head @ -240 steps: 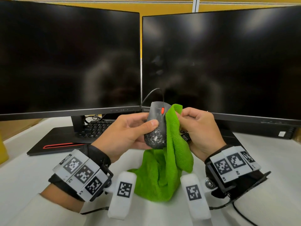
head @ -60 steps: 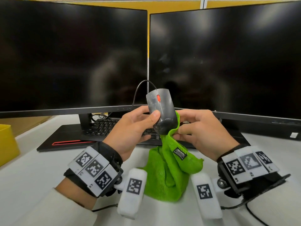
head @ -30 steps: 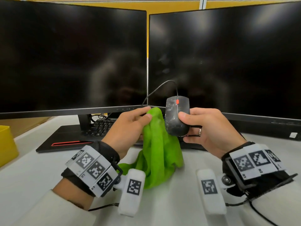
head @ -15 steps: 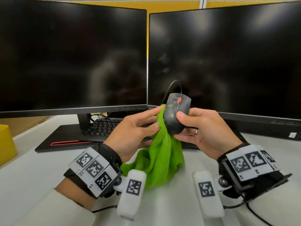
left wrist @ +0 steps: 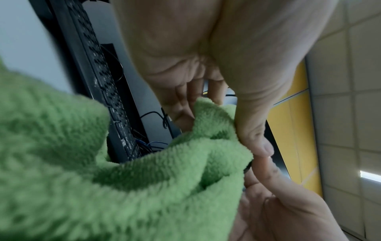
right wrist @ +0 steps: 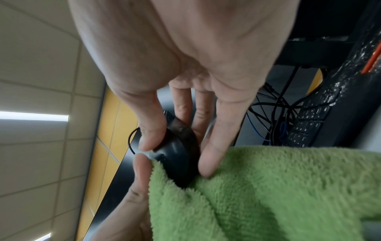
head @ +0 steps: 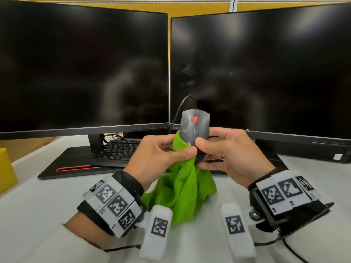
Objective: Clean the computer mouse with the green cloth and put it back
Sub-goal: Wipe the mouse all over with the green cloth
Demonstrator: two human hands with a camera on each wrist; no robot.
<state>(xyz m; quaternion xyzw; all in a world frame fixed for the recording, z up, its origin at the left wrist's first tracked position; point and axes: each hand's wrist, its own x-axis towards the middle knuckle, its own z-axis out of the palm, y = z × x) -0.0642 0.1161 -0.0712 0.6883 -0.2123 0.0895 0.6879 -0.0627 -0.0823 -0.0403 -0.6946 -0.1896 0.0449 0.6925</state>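
R hand grips mouse; L pinches cloth

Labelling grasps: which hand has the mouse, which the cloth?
The right hand grips the mouse, thumb on its top, fingers underneath. The left hand pinches the green cloth against the mouse's left side.

**Lighting / image quality**

Head view bright, even, soft shadows on the desk. Dark monitors show faint smeared reflections; edges bow from the wide lens. Both wrist views softer: my palm fills the top, blurred; cloth up close out of focus. Ceiling light strips blow out white.
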